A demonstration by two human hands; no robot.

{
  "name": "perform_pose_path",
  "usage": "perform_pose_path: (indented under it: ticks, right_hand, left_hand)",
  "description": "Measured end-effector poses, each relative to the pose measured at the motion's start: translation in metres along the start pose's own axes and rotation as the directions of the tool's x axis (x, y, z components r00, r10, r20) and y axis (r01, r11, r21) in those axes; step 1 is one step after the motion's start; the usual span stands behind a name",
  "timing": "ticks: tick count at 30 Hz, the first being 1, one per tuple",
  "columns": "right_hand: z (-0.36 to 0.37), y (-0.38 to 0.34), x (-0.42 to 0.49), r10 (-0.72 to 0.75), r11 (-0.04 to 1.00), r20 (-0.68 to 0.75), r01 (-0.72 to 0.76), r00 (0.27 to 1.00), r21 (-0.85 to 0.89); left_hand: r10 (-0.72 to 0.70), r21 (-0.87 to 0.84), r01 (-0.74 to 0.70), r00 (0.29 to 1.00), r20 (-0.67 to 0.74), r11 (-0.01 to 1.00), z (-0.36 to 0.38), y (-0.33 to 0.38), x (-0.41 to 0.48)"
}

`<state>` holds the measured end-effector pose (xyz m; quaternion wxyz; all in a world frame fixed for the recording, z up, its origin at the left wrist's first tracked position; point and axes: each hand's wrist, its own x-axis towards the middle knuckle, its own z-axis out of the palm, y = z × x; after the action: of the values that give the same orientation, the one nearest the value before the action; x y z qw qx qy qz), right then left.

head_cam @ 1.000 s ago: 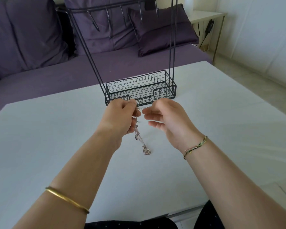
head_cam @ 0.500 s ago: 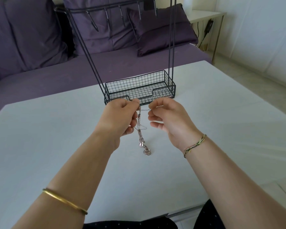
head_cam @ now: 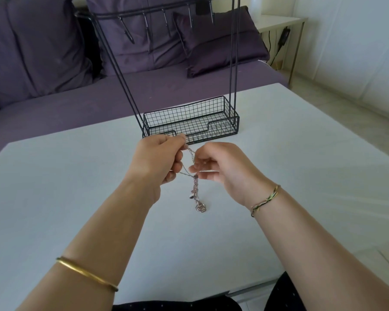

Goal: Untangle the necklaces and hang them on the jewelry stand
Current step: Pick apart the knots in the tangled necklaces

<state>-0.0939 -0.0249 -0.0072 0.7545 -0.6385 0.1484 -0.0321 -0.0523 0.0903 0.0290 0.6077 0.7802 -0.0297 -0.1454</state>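
Observation:
A tangle of thin silver and rose-gold necklaces (head_cam: 195,191) hangs between my hands over the white table (head_cam: 65,187), its pendants touching the tabletop. My left hand (head_cam: 157,158) pinches the chains at the top, fingers curled. Slightly lower and to the right, my right hand (head_cam: 220,164) pinches a strand of the tangle. The black wire jewelry stand (head_cam: 189,122) stands just behind my hands; its basket base is empty and its top bar of hooks (head_cam: 166,19) carries nothing.
A purple sofa (head_cam: 76,104) with cushions runs behind the table. A small white side table (head_cam: 279,21) with a cable stands at the back right. Tiled floor lies to the right of the table.
My right hand has dropped lower and taken a strand beneath my left hand's pinch. The chain between the hands now runs at a slant, and the dangling pendants have shifted slightly.

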Motion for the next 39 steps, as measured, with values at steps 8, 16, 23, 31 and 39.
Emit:
perform_pose_path:
  ticks: [8,16,23,31,39]
  right_hand:
    - [-0.0030,-0.0013,-0.0002,0.087,0.942,0.024,-0.090,0.996,0.323]
    - [-0.0034,-0.0010,0.0006,0.074,0.941,0.027,-0.079,0.997,0.330]
    - [-0.0020,-0.0010,0.0011,0.061,0.950,0.030,-0.067,0.998,0.305]
    - [-0.0048,0.0013,0.0024,0.027,0.949,-0.029,-0.017,0.999,0.315]
    - [-0.0081,0.0037,0.0034,-0.013,0.989,-0.075,0.024,0.997,0.148]
  left_hand:
    - [-0.052,-0.014,0.052,0.999,0.002,0.999,0.0002,0.0012,-0.0010]
    - [-0.085,-0.028,0.086,0.996,0.012,0.996,-0.0001,0.0019,0.0009]
    - [-0.099,-0.044,0.099,0.995,0.015,0.994,0.0014,0.0017,0.0005]
    - [-0.103,-0.058,0.104,0.994,0.023,0.993,-0.0011,0.0014,-0.0006]
    - [-0.059,0.059,0.057,0.998,0.019,0.997,-0.0040,-0.0024,0.0007]
